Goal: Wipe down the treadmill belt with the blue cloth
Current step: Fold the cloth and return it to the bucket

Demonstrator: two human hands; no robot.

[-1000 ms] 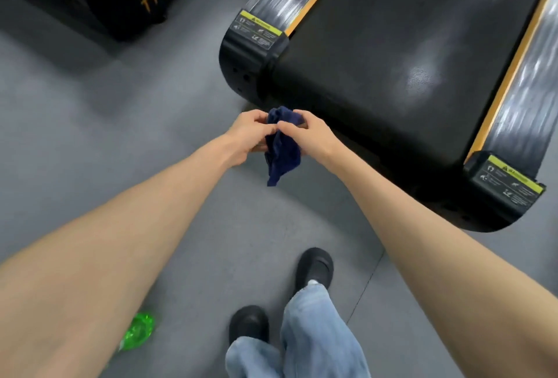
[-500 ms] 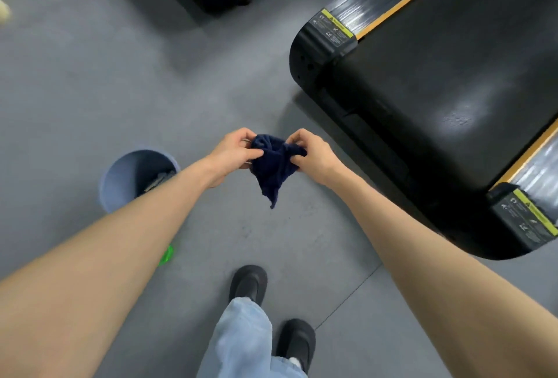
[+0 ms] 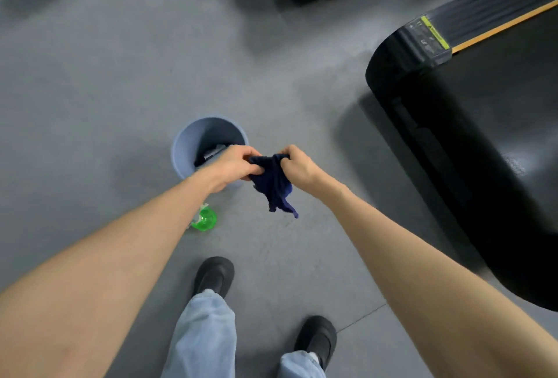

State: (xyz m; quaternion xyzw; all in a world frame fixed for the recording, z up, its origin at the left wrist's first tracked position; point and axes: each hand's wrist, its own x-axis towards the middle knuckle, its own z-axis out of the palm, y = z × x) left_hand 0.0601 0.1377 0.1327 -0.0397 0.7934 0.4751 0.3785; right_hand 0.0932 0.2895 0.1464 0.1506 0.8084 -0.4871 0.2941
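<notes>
Grey floor fills most of my view, and the black treadmill belt lies off to my right. A pale blue bucket stands on the floor. The blue cloth hangs in the air well apart from the belt, its bunched top pinched by my left grip and right grip. A green bottle sits near the bucket.

Dark blue cloth, pale blue bucket, green, perhaps translucent bottle, black treadmill belt, orange stripe
</notes>
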